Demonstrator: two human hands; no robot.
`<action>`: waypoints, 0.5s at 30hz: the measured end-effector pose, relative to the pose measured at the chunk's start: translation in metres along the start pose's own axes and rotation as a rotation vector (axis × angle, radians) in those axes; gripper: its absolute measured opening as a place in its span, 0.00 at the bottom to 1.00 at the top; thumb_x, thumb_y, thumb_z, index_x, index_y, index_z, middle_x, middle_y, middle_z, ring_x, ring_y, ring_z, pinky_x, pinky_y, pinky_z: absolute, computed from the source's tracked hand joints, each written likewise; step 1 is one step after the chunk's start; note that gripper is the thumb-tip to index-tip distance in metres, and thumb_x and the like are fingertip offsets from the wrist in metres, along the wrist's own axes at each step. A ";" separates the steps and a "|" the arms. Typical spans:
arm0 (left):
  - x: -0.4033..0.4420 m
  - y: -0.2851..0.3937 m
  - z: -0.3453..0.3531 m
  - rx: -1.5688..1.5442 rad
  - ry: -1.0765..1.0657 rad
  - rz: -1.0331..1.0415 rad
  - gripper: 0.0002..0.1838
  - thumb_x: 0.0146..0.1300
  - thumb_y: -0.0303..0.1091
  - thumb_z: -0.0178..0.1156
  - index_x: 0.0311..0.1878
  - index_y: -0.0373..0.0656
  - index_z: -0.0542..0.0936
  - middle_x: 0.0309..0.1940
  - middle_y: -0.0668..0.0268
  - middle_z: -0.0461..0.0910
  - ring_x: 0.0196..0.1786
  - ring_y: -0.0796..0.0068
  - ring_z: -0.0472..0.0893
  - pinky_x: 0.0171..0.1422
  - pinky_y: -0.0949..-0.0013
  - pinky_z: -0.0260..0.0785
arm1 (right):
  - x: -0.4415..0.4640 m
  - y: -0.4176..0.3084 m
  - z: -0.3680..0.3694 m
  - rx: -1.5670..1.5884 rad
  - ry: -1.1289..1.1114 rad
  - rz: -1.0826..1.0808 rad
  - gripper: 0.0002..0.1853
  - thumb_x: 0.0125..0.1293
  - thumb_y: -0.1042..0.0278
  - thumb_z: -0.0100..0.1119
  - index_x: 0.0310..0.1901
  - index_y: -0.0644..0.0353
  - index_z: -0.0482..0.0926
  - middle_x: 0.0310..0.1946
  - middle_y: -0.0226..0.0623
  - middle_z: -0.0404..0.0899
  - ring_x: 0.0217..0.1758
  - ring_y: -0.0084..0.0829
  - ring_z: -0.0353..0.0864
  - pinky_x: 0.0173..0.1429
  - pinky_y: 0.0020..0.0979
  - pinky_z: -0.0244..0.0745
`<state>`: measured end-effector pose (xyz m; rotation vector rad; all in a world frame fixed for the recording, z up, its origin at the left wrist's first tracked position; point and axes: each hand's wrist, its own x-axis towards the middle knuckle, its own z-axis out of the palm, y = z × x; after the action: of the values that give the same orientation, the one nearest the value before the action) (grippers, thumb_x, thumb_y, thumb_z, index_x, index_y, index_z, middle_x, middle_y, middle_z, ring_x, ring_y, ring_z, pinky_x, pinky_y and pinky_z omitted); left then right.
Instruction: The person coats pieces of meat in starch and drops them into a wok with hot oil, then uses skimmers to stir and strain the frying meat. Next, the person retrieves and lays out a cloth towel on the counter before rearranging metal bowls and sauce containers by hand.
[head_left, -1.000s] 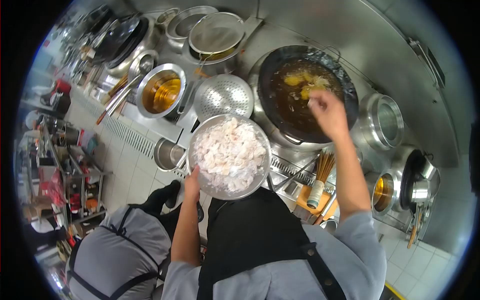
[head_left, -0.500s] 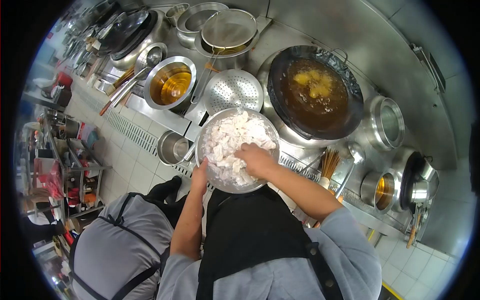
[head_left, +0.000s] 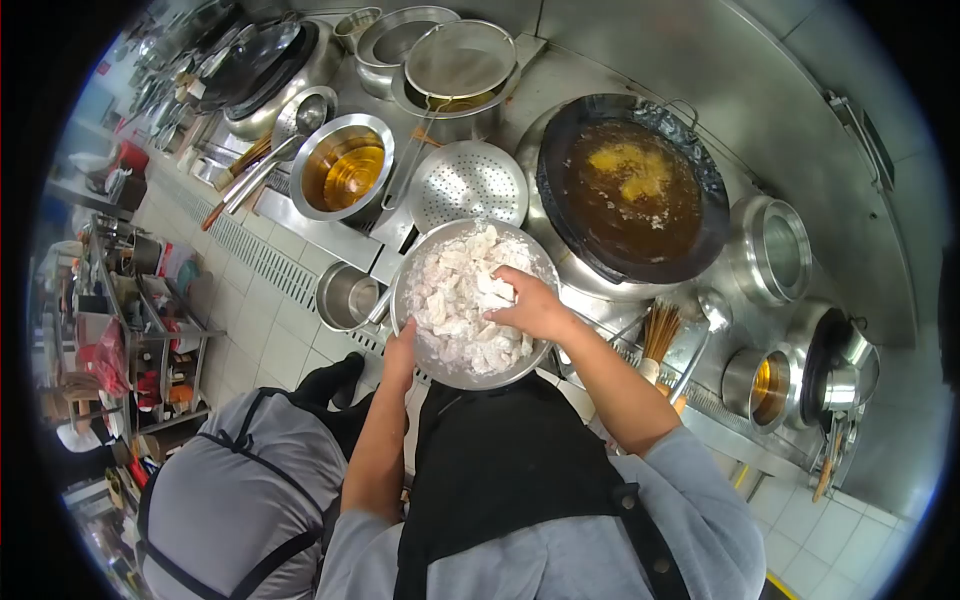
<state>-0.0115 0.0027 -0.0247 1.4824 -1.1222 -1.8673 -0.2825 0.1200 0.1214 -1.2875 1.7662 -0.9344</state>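
Note:
A round metal bowl of flour-coated pieces is in front of my body. My left hand grips the bowl's left rim. Over the right half of the bowl, my right hand pinches a white coated piece between thumb and fingers. Up and to the right, a black wok holds brown oil, with yellow bubbling pieces near its centre. A perforated metal ladle lies flat just beyond the bowl.
A metal pot of yellow oil and a mesh strainer over another pot are farther back. An empty saucepan is left of the bowl. A bamboo brush and a ladle lie right. A co-worker bends at the lower left.
My right hand has come back from above the wok into the bowl, and its fingers have now lifted slightly with a piece. The view has shifted a little.

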 end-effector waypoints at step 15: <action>-0.001 -0.002 -0.001 -0.071 0.017 -0.027 0.38 0.74 0.49 0.63 0.73 0.25 0.70 0.64 0.50 0.79 0.62 0.57 0.81 0.67 0.59 0.72 | -0.013 -0.005 -0.041 0.219 0.124 -0.163 0.17 0.62 0.68 0.74 0.52 0.60 0.84 0.49 0.40 0.85 0.48 0.33 0.86 0.56 0.33 0.80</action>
<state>-0.0105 0.0043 -0.0258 1.4778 -1.0218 -1.8897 -0.3136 0.1364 0.1468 -1.2673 1.6154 -1.2872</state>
